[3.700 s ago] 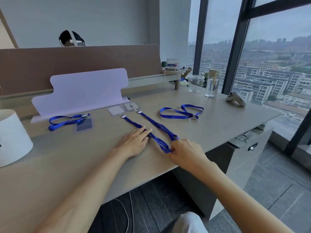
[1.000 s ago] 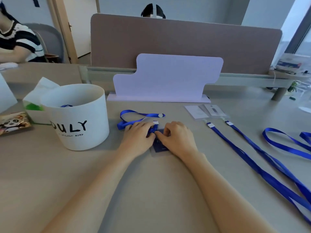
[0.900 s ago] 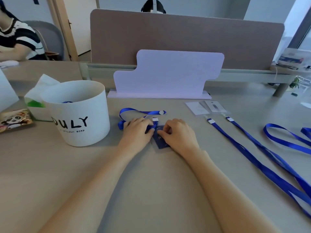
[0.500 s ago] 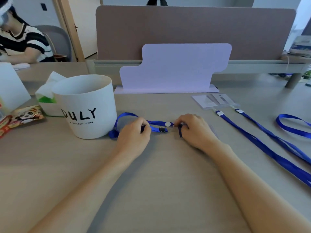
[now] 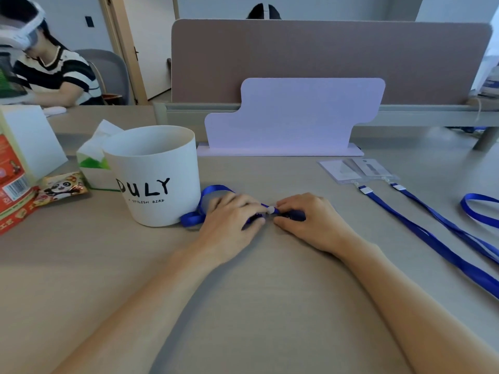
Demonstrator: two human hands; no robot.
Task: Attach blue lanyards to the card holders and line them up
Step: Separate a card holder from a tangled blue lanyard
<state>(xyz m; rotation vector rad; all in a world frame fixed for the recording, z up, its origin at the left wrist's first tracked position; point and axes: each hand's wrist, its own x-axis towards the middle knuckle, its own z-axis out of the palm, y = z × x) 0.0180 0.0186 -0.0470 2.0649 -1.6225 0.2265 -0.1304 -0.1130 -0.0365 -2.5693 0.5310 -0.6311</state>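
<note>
Hands nearly touching, mid-table: left hand pinches the clip end of a blue lanyard, right hand curls round a dark card holder, mostly hidden. I'd guess they're not joined yet. The strap runs left-right, loop against the white bucket. Toward the right edge, two clear holders already wear lanyards, straps slanting to the near right corner. One loose loop waits.

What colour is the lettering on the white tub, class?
Black lettering on the white tub, clearest in the head view.
</note>
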